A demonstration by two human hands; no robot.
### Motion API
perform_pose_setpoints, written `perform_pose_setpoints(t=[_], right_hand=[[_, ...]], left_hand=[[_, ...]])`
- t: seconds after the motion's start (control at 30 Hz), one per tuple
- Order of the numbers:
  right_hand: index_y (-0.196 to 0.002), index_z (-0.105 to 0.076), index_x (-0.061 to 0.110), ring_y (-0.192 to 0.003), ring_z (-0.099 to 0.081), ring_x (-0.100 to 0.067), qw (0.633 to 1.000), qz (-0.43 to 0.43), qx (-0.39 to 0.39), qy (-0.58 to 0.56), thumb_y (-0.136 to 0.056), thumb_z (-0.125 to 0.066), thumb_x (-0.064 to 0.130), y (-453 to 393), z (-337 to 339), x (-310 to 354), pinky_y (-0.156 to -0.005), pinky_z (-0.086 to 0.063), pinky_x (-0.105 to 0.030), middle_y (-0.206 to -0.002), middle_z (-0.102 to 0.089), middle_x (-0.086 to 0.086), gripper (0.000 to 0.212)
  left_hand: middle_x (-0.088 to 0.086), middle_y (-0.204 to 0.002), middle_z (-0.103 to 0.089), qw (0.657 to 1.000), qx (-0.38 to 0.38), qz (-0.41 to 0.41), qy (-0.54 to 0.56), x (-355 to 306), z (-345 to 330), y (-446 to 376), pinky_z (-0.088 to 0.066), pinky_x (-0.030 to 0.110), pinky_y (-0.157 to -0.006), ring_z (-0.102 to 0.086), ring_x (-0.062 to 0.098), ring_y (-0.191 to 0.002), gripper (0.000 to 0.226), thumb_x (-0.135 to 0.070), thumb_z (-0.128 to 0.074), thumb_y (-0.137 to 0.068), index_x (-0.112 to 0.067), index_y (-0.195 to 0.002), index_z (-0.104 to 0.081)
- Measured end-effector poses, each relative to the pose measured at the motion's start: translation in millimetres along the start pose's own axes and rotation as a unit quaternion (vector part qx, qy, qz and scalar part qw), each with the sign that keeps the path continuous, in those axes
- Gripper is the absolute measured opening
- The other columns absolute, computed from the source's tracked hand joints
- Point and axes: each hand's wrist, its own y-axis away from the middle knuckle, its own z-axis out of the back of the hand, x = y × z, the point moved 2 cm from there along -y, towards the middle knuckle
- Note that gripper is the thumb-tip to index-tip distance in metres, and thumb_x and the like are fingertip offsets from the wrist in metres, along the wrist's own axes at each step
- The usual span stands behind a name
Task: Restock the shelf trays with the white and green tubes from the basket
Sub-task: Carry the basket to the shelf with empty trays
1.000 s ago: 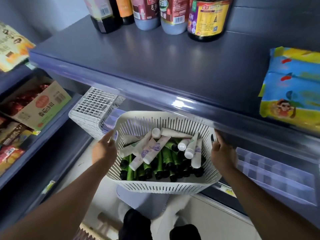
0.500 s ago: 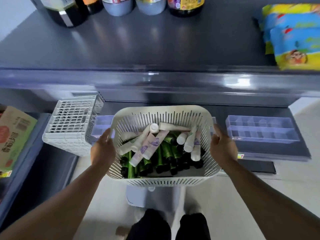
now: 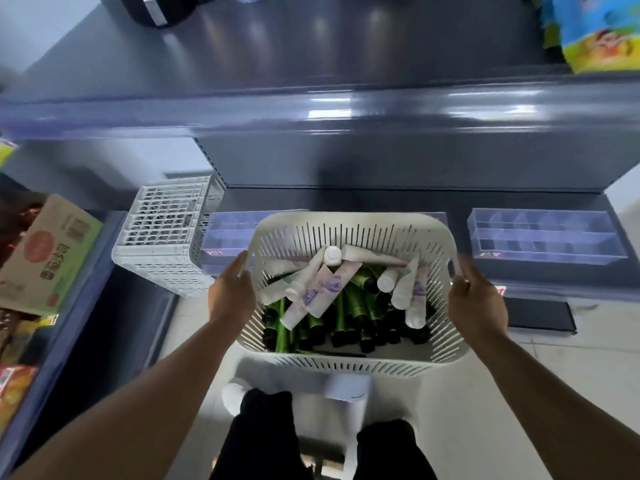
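Note:
A white slotted basket [image 3: 349,365] hangs in front of me, held at both sides. My left hand [image 3: 231,295] grips its left rim and my right hand [image 3: 477,303] grips its right rim. Inside lie several white tubes [image 3: 320,292] on top of several green tubes [image 3: 360,289] with black caps. On the low shelf behind stand two clear divided trays: one [image 3: 547,239] at the right, the other [image 3: 227,235] partly hidden behind the basket at the left.
A white lattice crate [image 3: 166,233] stands on its side left of the trays. The upper shelf's edge [image 3: 329,112] juts out above. A cardboard box [image 3: 45,254] and snack packs fill the left shelves. A white stool [image 3: 346,389] is below the basket.
The view has swung to face the low shelf squarely and tilted down. The basket has stayed between both hands, drawn slightly back from the shelf, and both trays have come into sight.

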Motion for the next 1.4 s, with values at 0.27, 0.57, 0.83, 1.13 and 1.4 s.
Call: perform_pose_setpoints(t=[0.27,0.57,0.83,1.13,1.4], right_hand=[[-0.143,-0.039,0.039,-0.104,-0.062,-0.039,0.989,-0.144,-0.04,0.007,-0.099,-0.034,0.025,57.5,-50.5,-5.7,-0.082,-0.048,-0.039,-0.124,-0.064,-0.014,0.046],[-0.142,-0.039,0.04,-0.097,-0.062,-0.036,0.977,-0.212,-0.013,-0.009,-0.1,-0.036,0.027,99.2,-127.9,-4.8,-0.074,-0.041,-0.032,-0.119,-0.066,-0.014,0.044],[-0.142,-0.04,0.037,-0.085,-0.06,-0.033,0.985,-0.174,0.012,0.004,-0.1,-0.035,0.026,75.1,-188.0,-37.7,-0.076,-0.048,-0.037,-0.108,-0.069,-0.013,0.044],[-0.142,-0.039,0.039,-0.074,-0.056,-0.03,0.991,-0.131,-0.021,-0.01,-0.1,-0.035,0.026,48.3,-251.2,-80.1,-0.068,-0.043,-0.033,-0.086,-0.067,-0.009,0.045],[-0.141,-0.041,0.038,-0.074,-0.055,-0.027,0.995,-0.09,-0.046,-0.02,-0.099,-0.036,0.026,28.0,-300.9,-108.3,-0.07,-0.042,-0.031,-0.088,-0.067,-0.008,0.044]], left_hand=[[0.014,-0.127,-0.062,0.995,0.09,-0.043,-0.006,46.9,-14.3,-28.3,-0.047,0.039,-0.086,-0.063,0.034,-0.099,0.044,-0.018,-0.035,-0.101,-0.033,-0.141,-0.042],[0.013,-0.128,-0.062,0.989,0.132,-0.038,-0.053,115.2,-16.9,-55.3,-0.048,0.042,-0.092,-0.062,0.034,-0.107,0.045,-0.019,-0.037,-0.101,-0.033,-0.144,-0.039],[0.011,-0.124,-0.064,0.995,0.099,0.027,-0.02,167.7,-60.7,-53.9,-0.046,0.039,-0.087,-0.06,0.029,-0.099,0.044,-0.013,-0.038,-0.099,-0.028,-0.14,-0.046],[0.01,-0.119,-0.065,0.997,0.069,0.013,0.013,217.5,-126.0,-75.2,-0.047,0.043,-0.092,-0.06,0.031,-0.101,0.043,-0.017,-0.04,-0.098,-0.031,-0.138,-0.046],[0.012,-0.116,-0.066,0.998,0.035,0.009,0.05,261.3,-168.8,-91.8,-0.047,0.044,-0.095,-0.06,0.031,-0.104,0.041,-0.02,-0.04,-0.098,-0.034,-0.137,-0.046]])
